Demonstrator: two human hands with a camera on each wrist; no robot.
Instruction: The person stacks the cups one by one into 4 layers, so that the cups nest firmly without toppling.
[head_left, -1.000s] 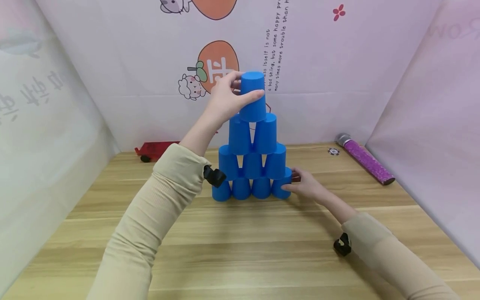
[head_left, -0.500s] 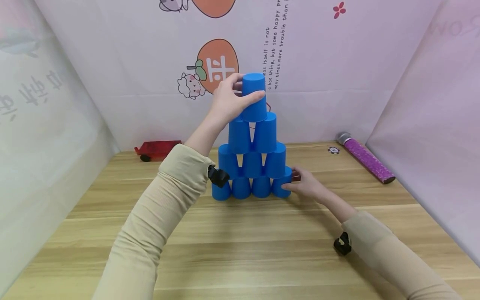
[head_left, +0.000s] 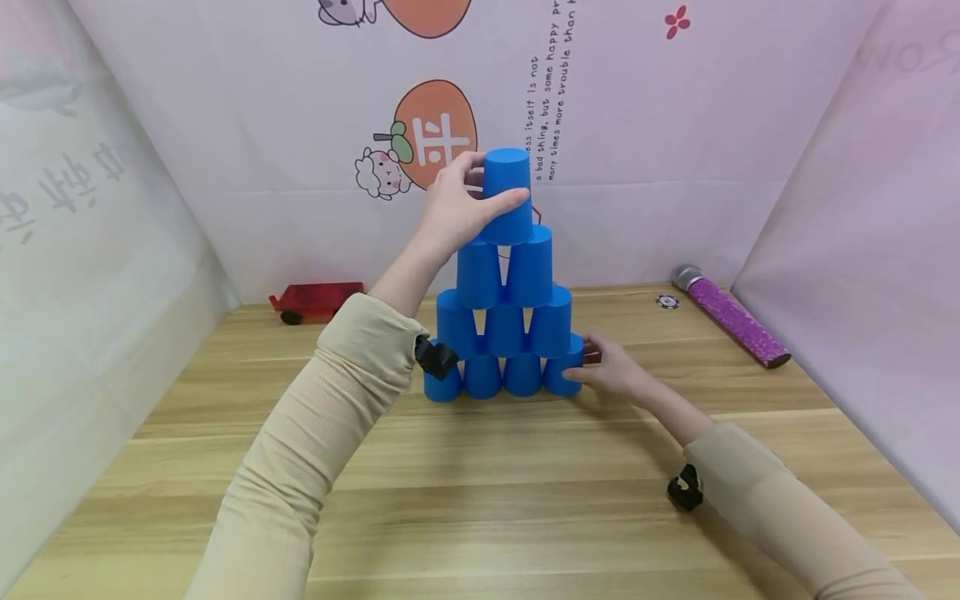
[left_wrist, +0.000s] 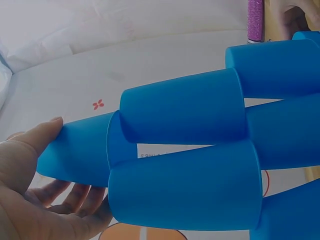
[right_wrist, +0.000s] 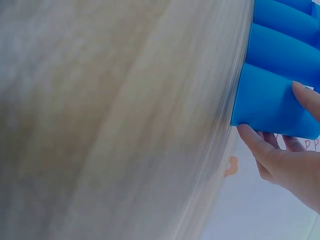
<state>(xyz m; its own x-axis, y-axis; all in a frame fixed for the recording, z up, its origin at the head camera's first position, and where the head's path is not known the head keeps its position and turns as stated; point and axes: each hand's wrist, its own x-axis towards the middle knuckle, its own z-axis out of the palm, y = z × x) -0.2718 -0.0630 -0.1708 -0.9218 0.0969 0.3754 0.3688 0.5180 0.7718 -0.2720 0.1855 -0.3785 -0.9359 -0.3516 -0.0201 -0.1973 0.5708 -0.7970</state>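
Note:
Blue cups stand upside down in a four-tier pyramid on the wooden table. My left hand [head_left: 453,204] grips the single top cup [head_left: 507,172], thumb on its near side and fingers behind. In the left wrist view the rim of that top cup [left_wrist: 82,152] meets the bases of the two second-tier cups [left_wrist: 185,185]. Down at the bottom right corner, my right hand [head_left: 617,372] holds the end cup [head_left: 561,372] of the lowest row. The right wrist view shows thumb and fingers on either side of this end cup [right_wrist: 270,102].
Behind the pyramid is a printed white cloth wall [head_left: 637,125]. A red toy cart [head_left: 315,300] sits at the back left, partly near my left sleeve. At the back right lie a purple glittery microphone [head_left: 735,319] and a poker chip [head_left: 667,302].
My left hand and the top cup have shifted very slightly right and down. The right hand stays on the bottom corner cup, and the other cups have not moved.

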